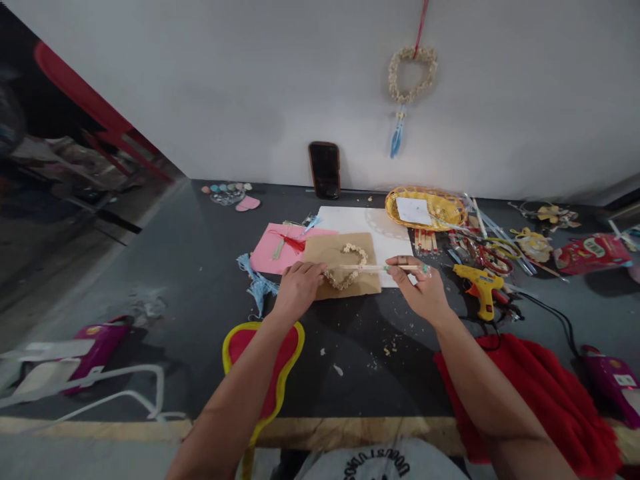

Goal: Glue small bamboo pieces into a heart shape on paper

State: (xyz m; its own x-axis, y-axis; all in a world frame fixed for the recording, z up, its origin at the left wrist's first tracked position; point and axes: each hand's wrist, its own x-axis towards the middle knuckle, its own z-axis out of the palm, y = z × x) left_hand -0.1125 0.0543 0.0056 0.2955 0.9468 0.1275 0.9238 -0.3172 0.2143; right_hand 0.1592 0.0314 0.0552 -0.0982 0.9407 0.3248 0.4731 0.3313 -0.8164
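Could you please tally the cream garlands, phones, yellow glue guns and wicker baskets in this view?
Cream garlands: 2
Phone: 1
Yellow glue gun: 1
Wicker basket: 1
Total: 5

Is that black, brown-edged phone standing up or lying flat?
Standing up: the phone rests its short edge on the dark grey tabletop, before the pale wall.

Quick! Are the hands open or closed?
Left hand: fingers bent by the bumpy cream shape; can't tell if gripping.
Right hand: closed, holding a thin pale stick.
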